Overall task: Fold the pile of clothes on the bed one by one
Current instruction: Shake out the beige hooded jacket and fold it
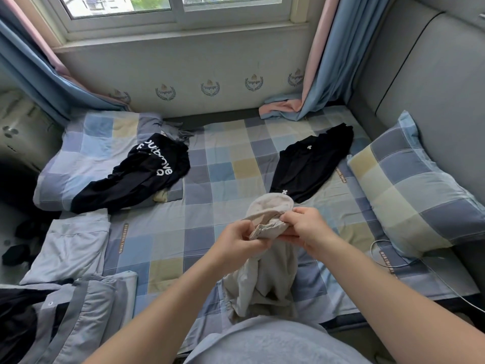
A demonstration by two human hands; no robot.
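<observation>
Now pinching a beige garment (265, 274) at its bunched upper edge, left hand (236, 243) and right hand (307, 229) close together, fingers of both curled tight on the cloth. Hangs slack below the fingers, above the near part of the checked bed (223, 164). Just beyond the right fingertips, a folded black garment (312, 164). Well left of the left fingers, a crumpled black shirt with white lettering (147, 174), draped over a checked pillow (78, 153).

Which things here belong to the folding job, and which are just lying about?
Job: beige cloth garment, gripped by left hand and right hand; black garment with white lettering; black garment with white cross.
Lying about: checked pillow; blue-and-pink curtain; grey padded headboard.
</observation>
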